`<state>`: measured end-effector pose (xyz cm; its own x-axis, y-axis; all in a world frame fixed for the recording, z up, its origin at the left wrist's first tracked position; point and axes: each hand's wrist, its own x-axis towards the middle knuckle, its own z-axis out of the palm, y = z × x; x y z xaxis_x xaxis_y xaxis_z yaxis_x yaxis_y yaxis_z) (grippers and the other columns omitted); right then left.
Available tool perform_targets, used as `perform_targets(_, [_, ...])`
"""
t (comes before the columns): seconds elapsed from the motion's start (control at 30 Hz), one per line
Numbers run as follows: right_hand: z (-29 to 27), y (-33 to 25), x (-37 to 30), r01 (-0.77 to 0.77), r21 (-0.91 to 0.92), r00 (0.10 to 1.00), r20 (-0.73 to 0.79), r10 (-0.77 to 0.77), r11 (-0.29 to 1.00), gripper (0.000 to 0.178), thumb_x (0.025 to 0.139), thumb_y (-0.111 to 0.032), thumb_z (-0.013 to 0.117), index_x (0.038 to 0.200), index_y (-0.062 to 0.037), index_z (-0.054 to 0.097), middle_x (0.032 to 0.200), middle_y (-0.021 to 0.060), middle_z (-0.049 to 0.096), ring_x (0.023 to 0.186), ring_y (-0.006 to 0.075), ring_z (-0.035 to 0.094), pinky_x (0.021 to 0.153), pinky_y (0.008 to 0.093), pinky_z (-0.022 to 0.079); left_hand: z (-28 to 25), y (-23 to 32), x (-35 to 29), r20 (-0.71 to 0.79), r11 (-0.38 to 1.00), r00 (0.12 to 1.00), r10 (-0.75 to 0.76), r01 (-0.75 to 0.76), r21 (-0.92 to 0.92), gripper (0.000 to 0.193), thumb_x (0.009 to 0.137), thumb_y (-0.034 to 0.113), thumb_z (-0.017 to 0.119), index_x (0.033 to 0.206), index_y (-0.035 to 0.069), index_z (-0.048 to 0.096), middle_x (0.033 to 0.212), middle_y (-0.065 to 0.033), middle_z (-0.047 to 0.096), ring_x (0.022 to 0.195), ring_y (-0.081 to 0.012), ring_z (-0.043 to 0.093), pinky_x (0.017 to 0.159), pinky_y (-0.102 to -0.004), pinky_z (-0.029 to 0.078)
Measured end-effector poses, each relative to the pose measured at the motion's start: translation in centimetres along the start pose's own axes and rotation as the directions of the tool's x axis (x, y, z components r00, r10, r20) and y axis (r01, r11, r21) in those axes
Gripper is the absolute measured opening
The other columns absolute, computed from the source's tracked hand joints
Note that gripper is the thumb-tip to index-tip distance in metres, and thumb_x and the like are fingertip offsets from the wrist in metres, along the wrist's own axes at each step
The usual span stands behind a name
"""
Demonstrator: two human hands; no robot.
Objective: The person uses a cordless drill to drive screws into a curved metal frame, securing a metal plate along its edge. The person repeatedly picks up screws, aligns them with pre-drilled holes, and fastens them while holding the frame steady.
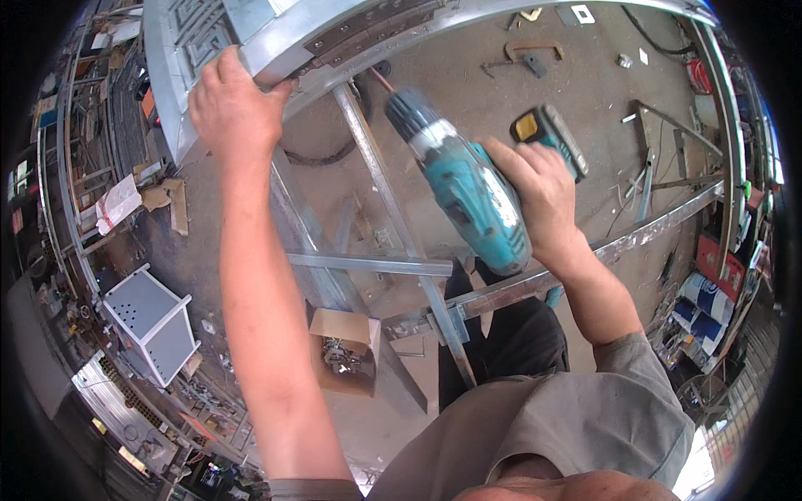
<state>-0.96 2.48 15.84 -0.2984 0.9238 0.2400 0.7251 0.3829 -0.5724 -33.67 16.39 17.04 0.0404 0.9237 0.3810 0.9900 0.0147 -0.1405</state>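
Note:
My right hand (535, 188) is wrapped round the grip of a teal cordless drill (468, 188), its battery (547, 138) showing beyond my fingers. The drill's bit points up and left, toward the lower edge of a grey metal door panel (276, 46); I cannot tell whether the tip touches anything. A brown hinge (368, 33) is set along the panel's edge. At the panel's lower left corner, my left hand (238, 108) grips the edge, fingers on the face and thumb on the rim.
A steel frame bar (576, 255) crosses in front of my legs, with a thinner bar (376, 159) running up to the panel. An open cardboard box (347, 380) of small metal pieces stands below. A clamp (535, 58) lies on the floor. A grey metal cabinet (150, 321) is at left.

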Motion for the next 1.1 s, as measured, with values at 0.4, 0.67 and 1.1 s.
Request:
perform_targets(0.4, [-7.7, -3.9, -12.3, -0.377, 0.266, 0.902, 0.321, 0.287, 0.887, 0.026, 0.09, -0.004, 0.075, 0.115, -0.0011, 0.069, 0.106, 0.0087, 0.072, 0.09, 0.0198, 0.069, 0.082, 0.0336, 0.055, -20.2, -8.1, -26.6, 0.662, 0.541, 0.57, -0.486, 0.792, -0.284, 0.036, 0.095, 0.022, 0.074, 0.124, 0.0, 0.071, 0.112, -0.0193, 0.075, 0.107, -0.0262, 0.071, 0.096, -0.0398, 0.054])
perform_targets(0.67, [-8.5, -8.1, -13.6, -0.243, 0.307, 0.922, 0.369, 0.12, 0.92, 0.024, 0.09, -0.007, 0.077, 0.113, -0.0037, 0.07, 0.098, 0.0111, 0.073, 0.086, 0.0287, 0.072, 0.08, 0.0368, 0.056, -16.1, -1.5, -39.7, 0.623, 0.929, 0.747, -0.231, 0.359, -0.087, 0.036, 0.09, 0.001, 0.051, 0.12, 0.007, 0.069, 0.13, -0.0138, 0.066, 0.101, -0.0386, 0.071, 0.089, -0.0476, 0.057])
perform_targets(1.1, [-9.9, -10.2, -17.5, -0.527, 0.445, 0.804, 0.538, 0.255, 0.724, 0.05, 0.086, -0.007, 0.08, 0.132, 0.0028, 0.062, 0.119, 0.0142, 0.071, 0.107, 0.0189, 0.066, 0.096, 0.0344, 0.052, -15.8, -1.2, -41.2, 0.487, 0.914, 0.83, -0.271, 0.381, -0.139, 0.012, 0.089, 0.002, 0.061, 0.101, 0.002, 0.059, 0.102, -0.0223, 0.067, 0.092, -0.039, 0.07, 0.078, -0.0492, 0.057])
